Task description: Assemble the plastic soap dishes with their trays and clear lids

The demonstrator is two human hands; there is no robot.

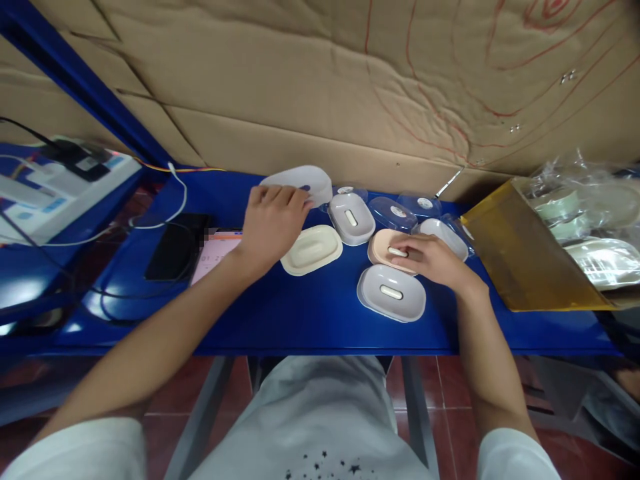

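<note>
My left hand has its fingers curled over the near side of a whitish oval dish at the back of the table. Just right of that hand lies a cream oval dish. With thumb and fingers close together, my right hand pinches a small white oblong piece in the middle of a peach dish. Two light grey dishes, one behind and one in front, each hold a similar white piece. Another pale dish is partly hidden behind my right hand.
Clear plastic covers with round stickers lie along the cardboard wall. At right, a box holds wrapped dishes. A phone, a black object, cables and a power strip occupy the left.
</note>
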